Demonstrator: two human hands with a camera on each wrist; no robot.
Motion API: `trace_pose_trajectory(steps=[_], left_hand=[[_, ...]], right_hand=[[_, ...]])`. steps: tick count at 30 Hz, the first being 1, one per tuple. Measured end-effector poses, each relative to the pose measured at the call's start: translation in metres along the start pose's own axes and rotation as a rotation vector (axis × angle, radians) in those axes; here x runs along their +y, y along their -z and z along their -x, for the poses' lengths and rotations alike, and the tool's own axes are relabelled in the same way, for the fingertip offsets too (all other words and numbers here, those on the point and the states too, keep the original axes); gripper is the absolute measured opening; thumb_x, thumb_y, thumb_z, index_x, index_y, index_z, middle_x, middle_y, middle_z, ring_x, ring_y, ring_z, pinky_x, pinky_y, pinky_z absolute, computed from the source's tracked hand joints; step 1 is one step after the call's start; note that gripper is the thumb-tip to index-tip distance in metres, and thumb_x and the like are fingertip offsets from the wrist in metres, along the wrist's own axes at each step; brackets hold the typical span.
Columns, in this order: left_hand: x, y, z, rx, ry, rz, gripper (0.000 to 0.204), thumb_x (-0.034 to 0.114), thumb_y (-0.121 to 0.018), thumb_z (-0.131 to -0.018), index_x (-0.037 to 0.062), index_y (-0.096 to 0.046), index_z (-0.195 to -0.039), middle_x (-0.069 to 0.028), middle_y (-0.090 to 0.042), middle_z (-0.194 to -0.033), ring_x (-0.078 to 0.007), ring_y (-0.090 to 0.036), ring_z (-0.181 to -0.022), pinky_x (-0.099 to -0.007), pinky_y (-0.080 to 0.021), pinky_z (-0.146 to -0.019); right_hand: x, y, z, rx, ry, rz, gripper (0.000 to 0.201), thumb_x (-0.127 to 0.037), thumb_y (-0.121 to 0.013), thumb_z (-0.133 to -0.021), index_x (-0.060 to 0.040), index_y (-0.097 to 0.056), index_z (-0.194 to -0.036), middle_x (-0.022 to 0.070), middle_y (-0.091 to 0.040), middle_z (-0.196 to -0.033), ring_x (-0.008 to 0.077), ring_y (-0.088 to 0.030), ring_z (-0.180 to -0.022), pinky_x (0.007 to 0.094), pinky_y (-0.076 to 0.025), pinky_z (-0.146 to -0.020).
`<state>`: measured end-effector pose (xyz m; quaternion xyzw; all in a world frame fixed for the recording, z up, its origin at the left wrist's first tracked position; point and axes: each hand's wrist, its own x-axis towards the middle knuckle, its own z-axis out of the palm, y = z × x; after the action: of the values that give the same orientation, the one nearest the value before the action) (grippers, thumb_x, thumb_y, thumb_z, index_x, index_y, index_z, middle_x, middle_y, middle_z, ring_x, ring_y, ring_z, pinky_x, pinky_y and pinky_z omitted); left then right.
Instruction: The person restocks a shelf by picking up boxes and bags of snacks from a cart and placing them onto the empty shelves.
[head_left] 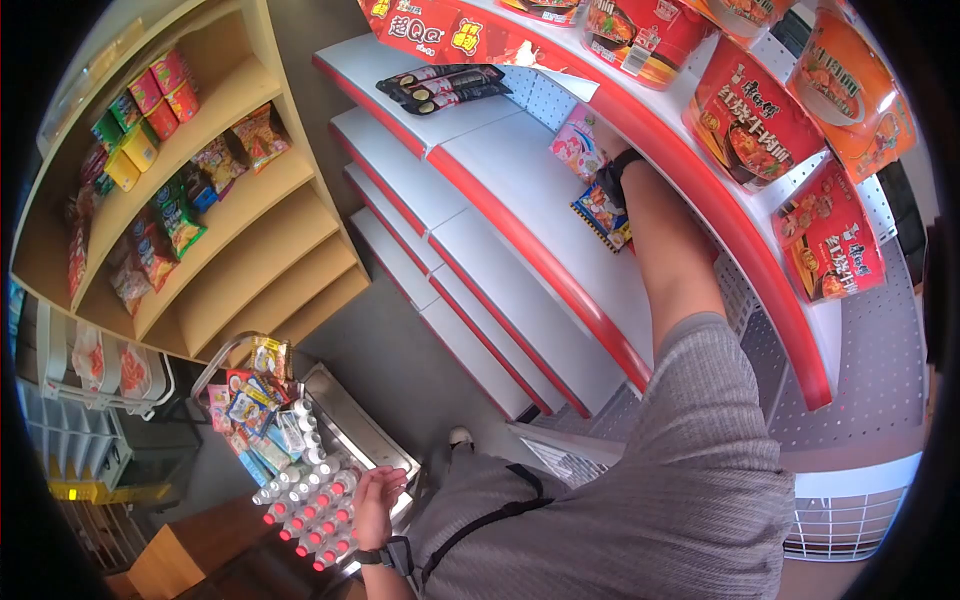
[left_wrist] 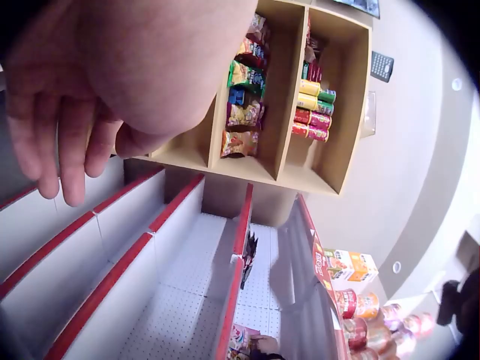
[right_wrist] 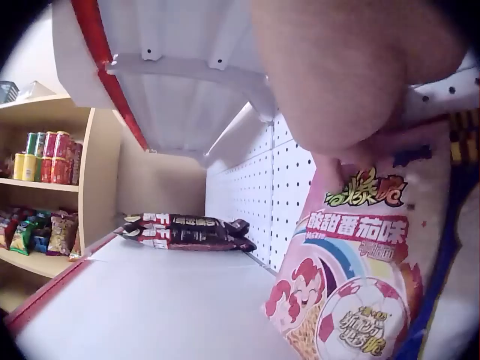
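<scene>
My right arm reaches into the white shelf under an upper board in the head view. There my right hand [right_wrist: 341, 82] grips the top of a pink snack packet [right_wrist: 352, 247], with a fingertip on its printed front; the other fingers are hidden. Right beside it is a blue and yellow packet [head_left: 601, 216]. My left hand [head_left: 378, 503] hangs with loose fingers, holding nothing, next to a metal cart [head_left: 345, 420]. Bottles with red caps [head_left: 315, 515] and with white caps [head_left: 300, 465], plus mixed snack packets [head_left: 255, 395], fill the cart.
Dark snack packets [right_wrist: 187, 232] lie farther along the same white shelf board [head_left: 520, 170]. Red instant noodle tubs [head_left: 745, 120] stand on the board above, which has a red edge. A wooden rack [head_left: 225, 215] with cans and snack bags stands to the left.
</scene>
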<state>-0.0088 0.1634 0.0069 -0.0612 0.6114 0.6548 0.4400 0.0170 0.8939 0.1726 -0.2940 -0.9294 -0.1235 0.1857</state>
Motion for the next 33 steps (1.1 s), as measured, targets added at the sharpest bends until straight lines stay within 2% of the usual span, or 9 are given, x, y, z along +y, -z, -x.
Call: trace_pose_trajectory(steps=[8, 10, 13, 21, 23, 26, 27, 31, 33], left_hand=[[-0.003, 0.005, 0.001, -0.054, -0.008, 0.033, 0.032, 0.027, -0.048, -0.106, -0.0004, -0.06, -0.117, -0.0169, -0.071, -0.11, -0.0243, -0.07, -0.098, -0.0322, -0.054, -0.085], [-0.007, 0.012, 0.003, -0.05, 0.012, 0.03, 0.031, 0.026, -0.048, -0.106, -0.0005, -0.06, -0.117, -0.0171, -0.071, -0.11, -0.0244, -0.069, -0.098, -0.0324, -0.054, -0.085], [-0.017, 0.025, 0.004, -0.063, 0.056, 0.036, 0.029, 0.023, -0.048, -0.105, -0.0006, -0.059, -0.117, -0.0175, -0.071, -0.11, -0.025, -0.069, -0.099, -0.0332, -0.054, -0.085], [-0.031, 0.063, 0.004, -0.134, 0.04, 0.064, 0.029, 0.016, -0.041, -0.107, -0.0024, -0.058, -0.122, -0.0184, -0.07, -0.115, -0.0256, -0.07, -0.105, -0.0339, -0.056, -0.092], [-0.033, 0.081, 0.007, -0.141, 0.08, 0.094, 0.029, 0.017, -0.045, -0.106, -0.002, -0.058, -0.123, -0.0165, -0.07, -0.115, -0.0255, -0.068, -0.109, -0.0347, -0.055, -0.098], [-0.047, 0.118, 0.006, -0.204, 0.301, 0.735, 0.026, 0.022, -0.051, -0.102, 0.001, -0.062, -0.112, -0.0121, -0.071, -0.106, -0.024, -0.068, -0.097, -0.0355, -0.055, -0.089], [-0.052, 0.132, 0.003, -0.292, 0.301, 0.864, 0.024, 0.021, -0.052, -0.1, 0.0013, -0.062, -0.111, -0.0108, -0.071, -0.103, -0.0238, -0.068, -0.096, -0.0357, -0.055, -0.088], [-0.039, 0.166, 0.01, -0.008, 0.151, 0.592, 0.023, 0.021, -0.052, -0.1, 0.003, -0.062, -0.109, -0.0084, -0.07, -0.095, -0.021, -0.067, -0.087, -0.0342, -0.055, -0.082], [-0.051, 0.199, -0.009, 0.127, 0.119, 0.52, 0.022, 0.022, -0.053, -0.1, 0.0038, -0.063, -0.109, -0.0074, -0.069, -0.092, -0.0195, -0.067, -0.082, -0.0332, -0.056, -0.078]], right_hand=[[-0.024, 0.004, -0.004, -0.013, -0.01, 0.279, 0.02, -0.001, -0.063, -0.076, -0.0071, -0.073, -0.092, 0.0136, -0.07, -0.107, 0.0325, -0.065, -0.107, 0.0411, -0.051, -0.094], [-0.058, 0.003, -0.009, 0.04, -0.162, -0.25, 0.02, -0.001, -0.064, -0.074, -0.0071, -0.071, -0.091, 0.016, -0.065, -0.113, 0.0367, -0.061, -0.109, 0.0453, -0.049, -0.095], [-0.142, -0.005, 0.01, 0.346, 0.241, -0.377, 0.014, -0.003, -0.064, -0.069, -0.0061, -0.073, -0.08, 0.021, -0.066, -0.084, 0.0405, -0.059, -0.095, 0.0487, -0.049, -0.088], [-0.401, -0.016, 0.211, -0.246, 0.511, -0.996, 0.012, -0.007, -0.057, -0.09, -0.0081, -0.067, -0.095, 0.015, -0.06, -0.094, 0.0341, -0.059, -0.094, 0.0448, -0.048, -0.083], [-0.436, -0.089, 0.301, -0.477, 0.521, -1.066, 0.012, -0.011, -0.057, -0.094, -0.007, -0.066, -0.099, 0.0164, -0.063, -0.095, 0.0364, -0.06, -0.094, 0.0464, -0.048, -0.082], [-0.425, -0.139, 0.427, -1.16, 0.435, -1.025, 0.029, -0.026, -0.06, -0.097, -0.0022, -0.065, -0.112, 0.0121, -0.071, -0.1, 0.0275, -0.069, -0.091, 0.0397, -0.053, -0.078], [-0.413, -0.138, 0.451, -1.577, 0.148, -1.065, 0.036, -0.032, -0.062, -0.097, -0.0007, -0.065, -0.115, 0.0118, -0.072, -0.103, 0.0222, -0.07, -0.093, 0.0371, -0.055, -0.074], [-0.353, -0.177, 0.549, -1.567, -0.541, -1.08, 0.036, -0.031, -0.056, -0.094, -0.0036, -0.07, -0.112, 0.0112, -0.074, -0.099, 0.0234, -0.073, -0.087, 0.0396, -0.057, -0.076], [-0.315, -0.216, 0.584, -1.434, -0.058, -0.515, 0.036, -0.029, -0.056, -0.094, -0.0013, -0.069, -0.113, 0.0125, -0.074, -0.094, 0.0241, -0.074, -0.084, 0.0395, -0.058, -0.071]])
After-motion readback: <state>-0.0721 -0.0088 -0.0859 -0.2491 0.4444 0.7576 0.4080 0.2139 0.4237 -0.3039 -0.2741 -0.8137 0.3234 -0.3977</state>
